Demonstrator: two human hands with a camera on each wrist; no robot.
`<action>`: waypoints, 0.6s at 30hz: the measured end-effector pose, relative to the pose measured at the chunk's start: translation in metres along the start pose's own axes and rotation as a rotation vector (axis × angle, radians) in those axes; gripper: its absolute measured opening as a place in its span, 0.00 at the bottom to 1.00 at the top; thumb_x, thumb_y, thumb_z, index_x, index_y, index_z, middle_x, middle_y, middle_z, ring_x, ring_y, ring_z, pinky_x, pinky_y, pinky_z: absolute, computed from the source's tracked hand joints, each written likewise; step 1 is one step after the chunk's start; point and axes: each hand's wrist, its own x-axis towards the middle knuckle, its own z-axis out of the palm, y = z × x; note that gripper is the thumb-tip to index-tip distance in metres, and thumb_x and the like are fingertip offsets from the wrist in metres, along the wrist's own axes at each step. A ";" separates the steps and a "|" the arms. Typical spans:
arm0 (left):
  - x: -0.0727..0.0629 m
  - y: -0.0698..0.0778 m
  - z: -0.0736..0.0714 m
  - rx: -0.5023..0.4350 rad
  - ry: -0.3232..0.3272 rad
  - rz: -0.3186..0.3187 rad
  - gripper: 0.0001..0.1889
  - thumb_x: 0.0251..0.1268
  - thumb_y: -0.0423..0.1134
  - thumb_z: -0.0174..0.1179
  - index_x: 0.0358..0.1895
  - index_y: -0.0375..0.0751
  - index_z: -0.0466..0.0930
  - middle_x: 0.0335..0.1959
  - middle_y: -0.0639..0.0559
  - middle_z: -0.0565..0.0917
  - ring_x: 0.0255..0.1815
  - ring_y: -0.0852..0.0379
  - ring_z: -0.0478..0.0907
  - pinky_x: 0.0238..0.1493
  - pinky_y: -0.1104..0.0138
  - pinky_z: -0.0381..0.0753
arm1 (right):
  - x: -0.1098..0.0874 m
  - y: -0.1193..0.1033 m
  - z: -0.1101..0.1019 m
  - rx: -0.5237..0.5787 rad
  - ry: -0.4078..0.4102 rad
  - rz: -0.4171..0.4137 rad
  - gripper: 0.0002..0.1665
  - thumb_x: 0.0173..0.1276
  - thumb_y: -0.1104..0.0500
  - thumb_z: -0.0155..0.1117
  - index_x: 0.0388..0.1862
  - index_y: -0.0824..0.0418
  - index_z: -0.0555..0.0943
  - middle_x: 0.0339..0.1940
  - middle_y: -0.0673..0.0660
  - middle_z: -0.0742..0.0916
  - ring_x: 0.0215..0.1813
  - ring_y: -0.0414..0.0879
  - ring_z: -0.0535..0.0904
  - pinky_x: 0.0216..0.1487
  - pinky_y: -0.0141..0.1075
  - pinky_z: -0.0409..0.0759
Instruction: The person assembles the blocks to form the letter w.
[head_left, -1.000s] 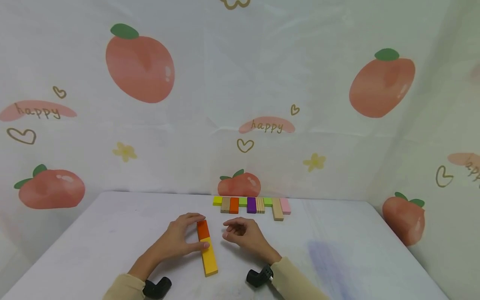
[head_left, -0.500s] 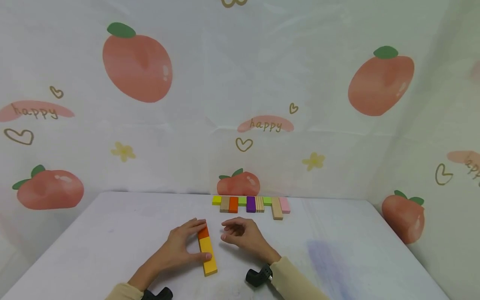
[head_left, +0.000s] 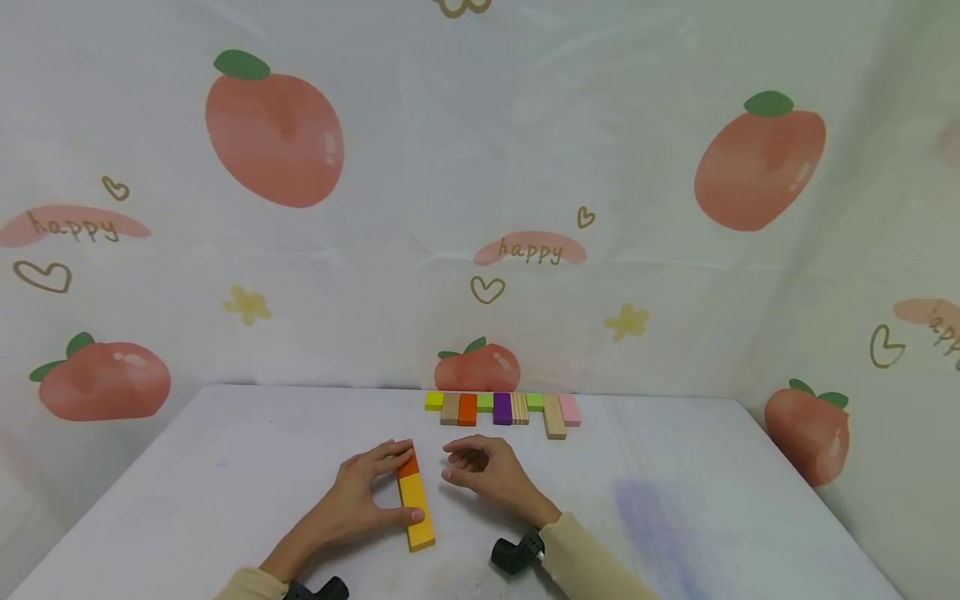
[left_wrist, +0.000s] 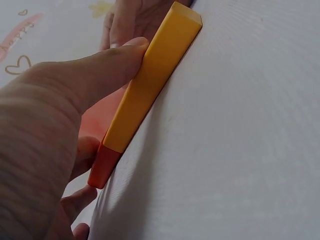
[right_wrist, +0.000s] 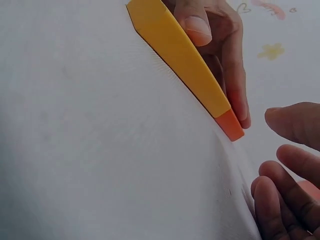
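Note:
A long yellow block [head_left: 417, 500] and a shorter orange block [head_left: 407, 464] lie end to end on the white table. My left hand [head_left: 354, 500] spans them from the left. Its thumb touches the yellow block [left_wrist: 150, 80], and its outstretched fingers touch the orange block [left_wrist: 104, 167] near its far end. Some fingertips are hidden in the head view. To the right of the blocks, my right hand [head_left: 495, 477] holds nothing, its fingers loosely curled. In the right wrist view, a gap separates this hand from the orange block [right_wrist: 230, 125].
A row of several coloured blocks, among them a purple block [head_left: 502, 409], a pink block [head_left: 570, 410] and a longer plain wooden block [head_left: 554, 417], lies along the back of the table [head_left: 660, 467]. Behind it hangs a peach-printed cloth [head_left: 405, 317].
My left thumb has slid toward me along the yellow block, and the left fingers have come lower over the orange block. The right hand stays almost where it was.

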 end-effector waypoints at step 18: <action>-0.001 0.000 0.001 -0.050 0.020 -0.004 0.49 0.47 0.65 0.76 0.70 0.38 0.75 0.72 0.53 0.73 0.75 0.43 0.64 0.72 0.36 0.49 | 0.052 -0.021 -0.006 -0.228 0.117 -0.026 0.22 0.67 0.54 0.73 0.56 0.64 0.84 0.44 0.53 0.87 0.43 0.45 0.79 0.41 0.30 0.81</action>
